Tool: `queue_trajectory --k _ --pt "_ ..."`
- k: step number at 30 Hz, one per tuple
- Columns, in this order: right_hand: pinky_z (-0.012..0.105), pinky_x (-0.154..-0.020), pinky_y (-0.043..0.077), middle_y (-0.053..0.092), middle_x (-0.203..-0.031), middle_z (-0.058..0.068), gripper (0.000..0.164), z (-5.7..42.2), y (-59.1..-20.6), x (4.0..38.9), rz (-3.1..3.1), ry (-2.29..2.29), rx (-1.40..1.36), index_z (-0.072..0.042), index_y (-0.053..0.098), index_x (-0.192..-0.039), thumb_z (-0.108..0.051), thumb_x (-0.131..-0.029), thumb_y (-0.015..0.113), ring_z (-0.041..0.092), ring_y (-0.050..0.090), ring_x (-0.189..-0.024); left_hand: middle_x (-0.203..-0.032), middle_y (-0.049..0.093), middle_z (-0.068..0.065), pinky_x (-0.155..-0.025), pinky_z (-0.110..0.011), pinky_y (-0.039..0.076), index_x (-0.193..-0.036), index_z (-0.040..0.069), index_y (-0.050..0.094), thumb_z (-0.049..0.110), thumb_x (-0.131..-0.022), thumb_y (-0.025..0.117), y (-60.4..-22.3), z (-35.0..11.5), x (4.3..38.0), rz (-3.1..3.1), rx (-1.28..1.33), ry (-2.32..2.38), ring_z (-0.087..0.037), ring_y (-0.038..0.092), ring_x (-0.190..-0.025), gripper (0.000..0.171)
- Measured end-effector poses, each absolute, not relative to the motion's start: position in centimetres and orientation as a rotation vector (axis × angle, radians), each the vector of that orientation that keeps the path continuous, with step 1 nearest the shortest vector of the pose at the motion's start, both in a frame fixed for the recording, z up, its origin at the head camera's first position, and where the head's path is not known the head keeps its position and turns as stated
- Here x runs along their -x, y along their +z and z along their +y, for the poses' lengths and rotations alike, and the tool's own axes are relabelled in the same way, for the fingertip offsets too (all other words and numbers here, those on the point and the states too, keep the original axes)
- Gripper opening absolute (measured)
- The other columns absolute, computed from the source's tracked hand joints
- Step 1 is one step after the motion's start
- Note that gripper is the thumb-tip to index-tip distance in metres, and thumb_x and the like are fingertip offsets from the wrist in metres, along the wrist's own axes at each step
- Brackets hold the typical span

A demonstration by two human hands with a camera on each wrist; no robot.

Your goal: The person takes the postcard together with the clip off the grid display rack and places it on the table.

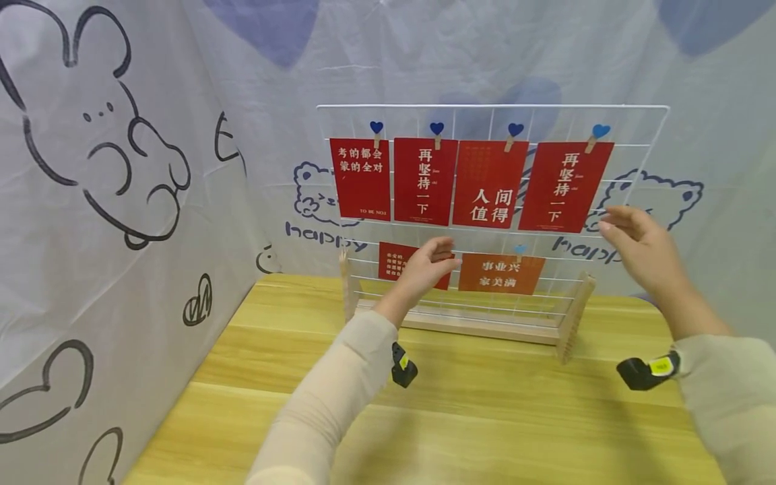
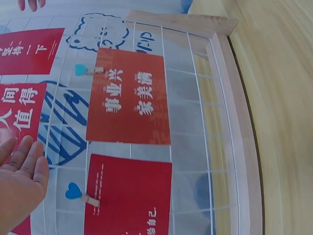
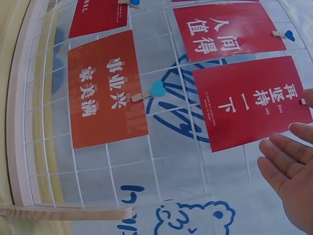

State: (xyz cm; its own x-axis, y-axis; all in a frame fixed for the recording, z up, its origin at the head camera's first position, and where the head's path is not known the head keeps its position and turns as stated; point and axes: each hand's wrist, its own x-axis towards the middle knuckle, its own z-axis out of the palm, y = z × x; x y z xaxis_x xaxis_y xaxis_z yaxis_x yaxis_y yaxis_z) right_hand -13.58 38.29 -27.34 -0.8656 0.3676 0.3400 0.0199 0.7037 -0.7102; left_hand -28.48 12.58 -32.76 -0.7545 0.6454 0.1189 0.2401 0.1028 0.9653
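Observation:
A white wire grid (image 1: pixel 485 106) stands upright in a wooden base (image 1: pixel 473 325). Red cards hang along its upper row, including the rightmost red card (image 1: pixel 564 188), each under a heart-topped wooden clip (image 1: pixel 515 130). Lower down hang an orange card (image 1: pixel 500 275) and a dark red card (image 2: pixel 129 196), which is partly hidden behind my left hand (image 1: pixel 424 266) in the head view. That hand is in front of the grid, fingers loosely bent and holding nothing. My right hand (image 1: pixel 641 248) is beside the rightmost card's lower edge, fingers extended; whether it touches card or grid, I cannot tell.
A yellow wood-grain table (image 1: pixel 485 404) bears the stand. White cloth with line drawings (image 1: pixel 91 202) hangs at the left and behind the grid. Black wrist cameras (image 1: pixel 645 372) are strapped below both hands.

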Motion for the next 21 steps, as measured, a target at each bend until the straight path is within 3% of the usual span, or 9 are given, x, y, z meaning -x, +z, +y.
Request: queue_trajectory --k 14,21 --pt "0.054 -0.089 0.031 0.033 -0.131 0.019 0.054 38.4 -26.0 13.9 -2.424 1.035 0.348 -0.009 0.028 -0.134 -0.040 -0.090 0.036 0.036 0.031 -0.117 -0.124 0.044 -0.001 -0.088 -0.026 0.038 -0.128 0.014 0.040 0.022 -0.084 0.056 -32.2 14.7 27.8 1.980 -0.896 1.707 -0.012 0.042 -0.110 0.048" --pt "0.043 -0.091 0.034 0.041 -0.125 0.013 0.050 38.8 -24.9 14.7 -2.369 0.979 0.369 -0.011 0.035 -0.131 -0.038 -0.089 0.040 0.024 0.038 -0.113 -0.123 0.044 0.000 -0.088 -0.025 0.037 -0.128 0.014 0.039 0.020 -0.085 0.055 -31.6 15.5 27.7 1.973 -0.904 1.702 -0.013 0.041 -0.111 0.047"
